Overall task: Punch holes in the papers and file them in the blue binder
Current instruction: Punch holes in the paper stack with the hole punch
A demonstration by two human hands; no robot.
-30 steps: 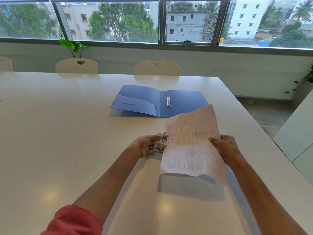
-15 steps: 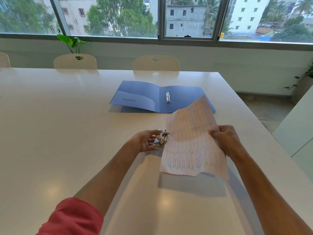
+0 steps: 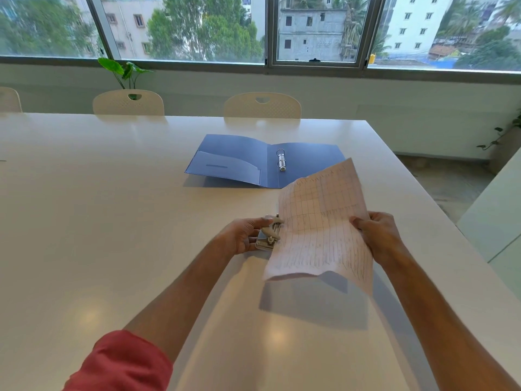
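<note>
A blue binder (image 3: 234, 162) lies open on the white table (image 3: 98, 221), its metal rings (image 3: 281, 160) upright at the spine. Nearer me, my left hand (image 3: 242, 234) grips a small grey hole punch (image 3: 269, 235) resting on the table. My right hand (image 3: 377, 235) pinches the right edge of a printed sheet of paper (image 3: 318, 230) with a table grid on it. The sheet is lifted and curved, and its left edge sits in the punch's slot. The paper hides the binder's near right corner.
Two white chairs (image 3: 128, 103) (image 3: 262, 105) stand at the table's far side, a third (image 3: 10, 100) at far left. A leafy plant (image 3: 124, 71) stands by the window sill. The table's right edge (image 3: 439, 215) drops to the floor.
The view has tilted down slightly. The paper's left edge has slid further into the punch, and both hands have stayed on their objects.
</note>
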